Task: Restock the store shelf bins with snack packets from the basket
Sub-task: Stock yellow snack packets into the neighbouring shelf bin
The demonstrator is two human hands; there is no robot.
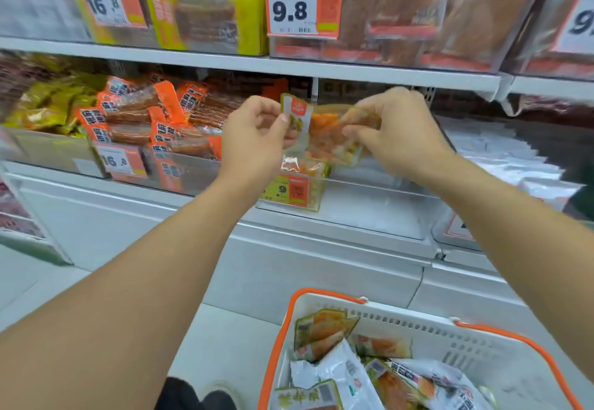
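Snack packet (324,133) — clear plastic with a green-and-white edge and orange pieces inside — held up at the shelf, both hands on it.

Left hand (254,139) pinches the packet's printed left end, right hand (395,130) pinches the right end, each grip clamped on the film so the packet hangs flat between them, right over the clear plastic shelf bin (299,191) with the yellow-and-orange price tag. That two-handed hold looks like squaring it up to drop in neatly, front face out — one similar packet seems to sit in the bin already. Next door, the bin of orange-labelled sausage packets (154,120) is well filled. Down below, the white plastic basket with orange handles (482,332) holds plenty more packets, so I'd judge the restocking far from finished.
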